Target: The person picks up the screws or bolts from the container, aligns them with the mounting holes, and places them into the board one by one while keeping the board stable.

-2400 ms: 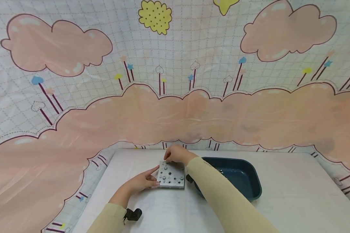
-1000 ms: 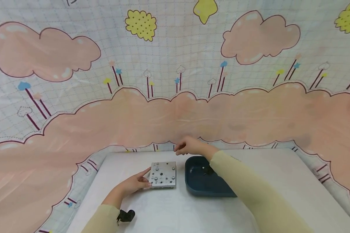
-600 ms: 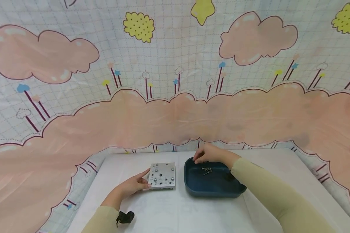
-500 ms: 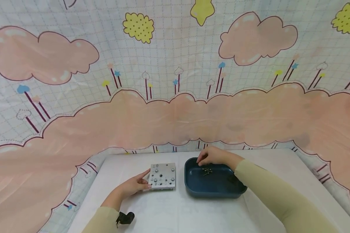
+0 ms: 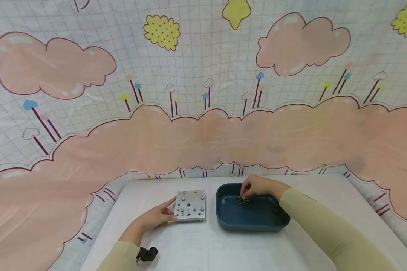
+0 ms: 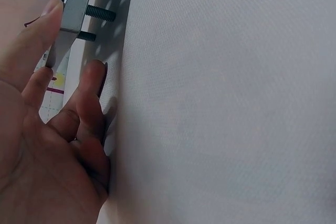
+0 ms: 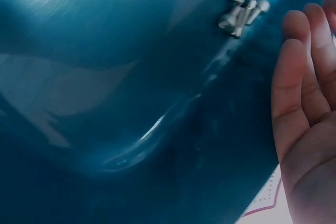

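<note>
Right hand [image 5: 256, 186] by screws [image 5: 243, 202] (tray [image 5: 247, 216] roomier toward near edge [image 5: 252, 227])

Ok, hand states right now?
Left hand: holding the metal plate.
Right hand: at the screws in the tray; can't tell whether it's pinching one.

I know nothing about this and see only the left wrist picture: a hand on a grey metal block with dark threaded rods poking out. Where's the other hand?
Observer: The right hand reaches down into a glossy dark-blue, rounded rectangular tray.

Visitor: Is anything in it?

Observer: Yes, a small cluster of slim silvery metal screws; whether that hand touches them, I can't tell.

Visitor: And what's on top of my block?

Observer: The squarish grey metal block carries round silvery bolt heads on its upper face.
</note>
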Motion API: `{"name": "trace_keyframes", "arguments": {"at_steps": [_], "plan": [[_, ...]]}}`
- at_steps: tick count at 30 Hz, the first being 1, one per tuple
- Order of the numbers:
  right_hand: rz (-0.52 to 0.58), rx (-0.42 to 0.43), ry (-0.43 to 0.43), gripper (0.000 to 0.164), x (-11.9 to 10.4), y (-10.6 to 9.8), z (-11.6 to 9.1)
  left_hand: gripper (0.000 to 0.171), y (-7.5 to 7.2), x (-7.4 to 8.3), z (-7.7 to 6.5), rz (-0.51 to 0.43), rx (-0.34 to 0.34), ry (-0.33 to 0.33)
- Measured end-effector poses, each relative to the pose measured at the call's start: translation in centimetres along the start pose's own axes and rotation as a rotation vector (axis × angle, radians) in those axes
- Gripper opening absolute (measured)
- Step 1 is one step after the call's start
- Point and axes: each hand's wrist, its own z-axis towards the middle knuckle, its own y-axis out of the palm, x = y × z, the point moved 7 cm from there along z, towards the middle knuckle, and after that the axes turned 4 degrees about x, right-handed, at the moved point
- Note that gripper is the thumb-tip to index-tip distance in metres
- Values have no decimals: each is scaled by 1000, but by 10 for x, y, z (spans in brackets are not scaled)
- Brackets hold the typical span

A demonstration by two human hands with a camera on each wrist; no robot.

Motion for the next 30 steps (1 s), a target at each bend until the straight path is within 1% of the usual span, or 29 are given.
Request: {"name": "trace_keyframes", "arguments": {"at_steps": [4,11,15,20,26,30], "plan": [[10,-31,48,4,7,6,-1,89,1,0,0,4,-1,-3],[-61,-58,110,6,11,13,-3,90,2,1,0,-12,-2,-1],[-111,-50,110,8,9,16,-2,89,1,3,-1,-24,-7,6],[-164,-39,99,10,8,19,0,89,0,3,0,-11,-5,7],[-259,-25,107,12,15,23,4,89,1,2,2,-8,-6,1],[-299,-30,99,15,16,25,7,89,0,2,1,0,-1,-2]]}}
